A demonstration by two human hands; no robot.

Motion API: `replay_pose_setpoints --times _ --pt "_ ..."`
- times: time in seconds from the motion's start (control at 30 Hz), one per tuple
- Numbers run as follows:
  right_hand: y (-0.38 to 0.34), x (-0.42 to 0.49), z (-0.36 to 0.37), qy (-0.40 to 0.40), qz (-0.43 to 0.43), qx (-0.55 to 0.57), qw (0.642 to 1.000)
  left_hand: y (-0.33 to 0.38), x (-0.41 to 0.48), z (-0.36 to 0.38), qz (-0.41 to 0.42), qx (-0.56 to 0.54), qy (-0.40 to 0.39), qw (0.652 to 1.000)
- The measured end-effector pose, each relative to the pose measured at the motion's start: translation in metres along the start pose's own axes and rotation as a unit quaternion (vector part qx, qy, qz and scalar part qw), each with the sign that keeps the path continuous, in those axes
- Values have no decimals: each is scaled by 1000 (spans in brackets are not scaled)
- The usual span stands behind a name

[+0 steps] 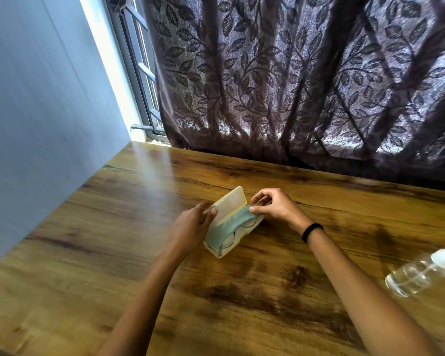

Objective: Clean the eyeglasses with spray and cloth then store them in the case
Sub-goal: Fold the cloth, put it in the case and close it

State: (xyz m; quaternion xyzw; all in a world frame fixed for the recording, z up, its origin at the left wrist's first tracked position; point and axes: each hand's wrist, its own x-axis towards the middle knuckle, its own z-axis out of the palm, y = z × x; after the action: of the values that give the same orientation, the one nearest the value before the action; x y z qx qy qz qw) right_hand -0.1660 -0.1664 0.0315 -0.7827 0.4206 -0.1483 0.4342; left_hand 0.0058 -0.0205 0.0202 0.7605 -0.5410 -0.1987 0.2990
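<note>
Evidently the storing step is in hand: mid-frame on the wooden table (pixel 267 291), the open case (pixel 231 204) holds the green cloth (pixel 231 222) over the eyeglasses (pixel 230 242). The left hand (pixel 193 224) grips the lid's edge and the right hand (pixel 275 206) pinches the cloth's far end. Next, I'd judge, the cloth needs tucking flat before the lid closes.

Both forearms are bare from where they come in at the bottom edge right up to the fingers, long and slim. The right hand (pixel 275 206) has a narrow black band (pixel 312 232) sitting snug round its wrist, plain and smooth, with a faint sheen on top. The left hand (pixel 190 227) looks blurred, its wrist bare
</note>
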Motion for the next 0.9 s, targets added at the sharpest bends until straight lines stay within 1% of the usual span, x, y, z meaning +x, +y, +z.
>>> replay_pose_setpoints --times 0.07,0.17,0.27,0.33,0.37,0.43,0.47,0.53,0.63,0.77,0.9 --pt "1 2 -3 32 -14 -19 999 0 7 -1 -2 -30 -13 999" --pt "0 5 -7 94 -72 -24 993 -2 17 -3 -17 -59 -46 997" --pt "-8 9 -7 117 -102 1 988 0 26 -10 -28 -127 -100 986" --pt "-14 11 -7 124 -103 -12 987 4 29 -18 -37 -167 -136 976" --pt "-16 12 -8 117 -93 -26 988 7 29 -21 -41 -178 -154 971" --pt "-17 13 -10 73 -57 -53 994 7 31 -25 -50 -194 -179 963" --pt "-16 14 -10 48 -39 -51 997 6 32 -26 -53 -200 -186 961" --pt "-12 14 -10 26 -14 -2 1000 4 33 -27 -55 -204 -197 957" --pt "-9 14 -11 26 -1 80 996 3 32 -27 -57 -208 -212 953" --pt "-8 11 -10 24 -9 112 993 5 30 -28 -50 -201 -247 947" --pt "-4 6 -10 43 -33 130 990 10 28 -31 -57 -183 -288 938"
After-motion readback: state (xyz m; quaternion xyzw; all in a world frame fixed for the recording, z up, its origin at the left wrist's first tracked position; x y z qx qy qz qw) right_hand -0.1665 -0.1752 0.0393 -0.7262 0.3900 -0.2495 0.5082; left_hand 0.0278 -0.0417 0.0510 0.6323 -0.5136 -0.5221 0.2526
